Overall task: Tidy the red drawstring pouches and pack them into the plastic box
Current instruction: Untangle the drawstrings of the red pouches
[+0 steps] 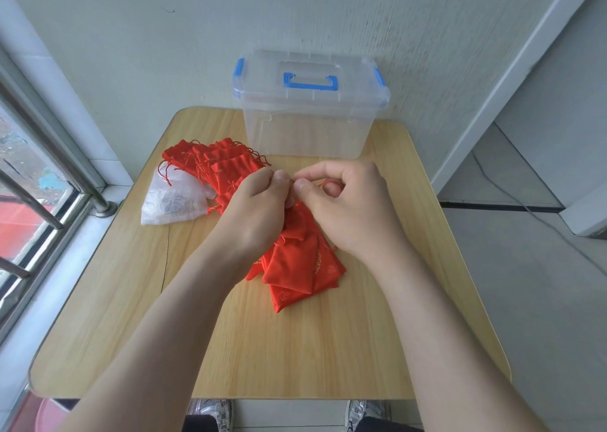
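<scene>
Drawstring (328,184) of one red pouch (300,224) is pinched by left hand (259,208) and right hand (348,201) above the near pile (295,274), apparently being cinched before packing into the lidded plastic box (305,126) beyond.

Pouch (295,254) mouth behind fingers (281,179)

1. A light wooden bench (295,349) with rounded corners stands against a pale wall (164,37).
2. A white mesh bag (174,203) lies on the bench's far left part.
3. A window with metal bars (29,182) runs along the left.
4. A grey cable (525,205) trails over the floor at right.
5. Two grey shoes (213,412) show below the bench's near edge.
</scene>
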The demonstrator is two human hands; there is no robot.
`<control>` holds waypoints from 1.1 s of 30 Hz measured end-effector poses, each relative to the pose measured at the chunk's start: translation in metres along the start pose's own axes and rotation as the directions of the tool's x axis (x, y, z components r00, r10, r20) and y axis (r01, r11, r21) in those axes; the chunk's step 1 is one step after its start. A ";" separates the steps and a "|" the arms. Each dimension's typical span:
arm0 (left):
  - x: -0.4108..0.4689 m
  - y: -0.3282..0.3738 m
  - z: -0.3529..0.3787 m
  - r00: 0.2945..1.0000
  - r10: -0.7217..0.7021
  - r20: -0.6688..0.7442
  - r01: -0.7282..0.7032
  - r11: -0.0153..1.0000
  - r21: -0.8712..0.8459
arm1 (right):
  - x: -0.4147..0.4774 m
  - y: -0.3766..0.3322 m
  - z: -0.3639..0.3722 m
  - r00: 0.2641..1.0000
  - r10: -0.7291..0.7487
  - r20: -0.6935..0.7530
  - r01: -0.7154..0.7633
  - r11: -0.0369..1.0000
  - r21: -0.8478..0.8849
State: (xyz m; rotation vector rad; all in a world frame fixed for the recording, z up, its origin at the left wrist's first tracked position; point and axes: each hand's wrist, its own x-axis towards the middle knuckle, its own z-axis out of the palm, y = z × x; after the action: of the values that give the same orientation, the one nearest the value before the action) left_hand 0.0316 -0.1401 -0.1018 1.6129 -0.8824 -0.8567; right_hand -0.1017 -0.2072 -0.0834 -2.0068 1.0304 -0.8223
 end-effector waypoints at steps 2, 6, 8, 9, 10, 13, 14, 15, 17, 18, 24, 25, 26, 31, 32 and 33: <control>-0.001 0.000 0.001 1.000 0.028 0.006 -0.028 0.999 0.034 | 0.001 0.001 0.000 1.000 -0.019 0.002 0.019 1.000 -0.012; -0.001 -0.001 0.000 0.997 0.078 0.001 -0.078 0.993 0.090 | 0.002 0.007 0.001 0.999 -0.046 -0.004 0.046 0.999 0.007; -0.002 0.000 -0.002 0.996 0.092 0.019 -0.094 0.990 0.108 | 0.002 0.009 0.001 0.999 -0.052 0.002 0.052 0.999 0.015; -0.003 0.000 -0.003 0.995 0.095 0.029 -0.097 0.989 0.110 | 0.002 0.010 0.001 0.999 -0.053 0.011 0.052 0.999 0.013; -0.003 0.000 -0.004 0.995 0.097 0.036 -0.100 0.989 0.107 | 0.002 0.010 0.000 0.998 -0.053 0.021 0.053 0.999 0.011; -0.003 0.000 -0.007 0.995 0.089 0.038 -0.092 0.992 0.090 | 0.000 0.009 -0.001 0.997 -0.061 0.044 0.062 0.998 -0.014; -0.003 -0.001 -0.007 0.996 0.082 0.037 -0.085 0.993 0.086 | -0.001 0.008 -0.001 0.997 -0.063 0.046 0.064 0.998 -0.027; -0.003 -0.001 -0.007 0.997 0.074 0.039 -0.077 0.993 0.087 | -0.002 0.008 0.000 0.997 -0.062 0.045 0.063 0.997 -0.040; -0.002 -0.002 -0.007 0.997 0.069 0.042 -0.072 0.993 0.089 | -0.002 0.006 0.001 0.998 -0.059 0.029 0.060 0.997 -0.057; -0.002 -0.003 -0.006 0.997 0.068 0.044 -0.072 0.994 0.085 | -0.002 0.006 0.001 0.998 -0.059 0.017 0.060 0.996 -0.060; -0.001 -0.003 -0.008 0.994 0.068 0.084 -0.072 0.996 0.046 | 0.001 0.009 -0.001 0.991 -0.133 0.012 0.134 0.988 -0.081; -0.001 -0.003 -0.009 0.994 0.070 0.090 -0.074 0.996 0.046 | 0.001 0.009 -0.001 0.991 -0.132 0.002 0.131 0.987 -0.092; -0.002 -0.003 -0.009 0.993 0.071 0.097 -0.076 0.996 0.051 | 0.002 0.010 0.000 0.992 -0.122 -0.011 0.121 0.987 -0.103; -0.003 -0.004 -0.008 0.989 0.067 0.135 -0.078 0.993 0.085 | 0.002 0.012 0.004 0.997 -0.038 -0.067 0.029 0.991 -0.130; -0.003 -0.003 -0.008 0.988 0.068 0.135 -0.080 0.993 0.088 | 0.002 0.011 0.005 0.998 -0.021 -0.064 0.013 0.992 -0.125; -0.003 -0.003 -0.007 0.989 0.070 0.133 -0.082 0.993 0.086 | 0.002 0.011 0.005 0.998 -0.001 -0.056 -0.005 0.994 -0.113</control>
State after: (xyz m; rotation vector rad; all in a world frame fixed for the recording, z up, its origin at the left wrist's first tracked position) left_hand 0.0368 -0.1333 -0.1031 1.6050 -1.0818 -0.8857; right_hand -0.1008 -0.2117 -0.0947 -2.0875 1.1335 -0.8402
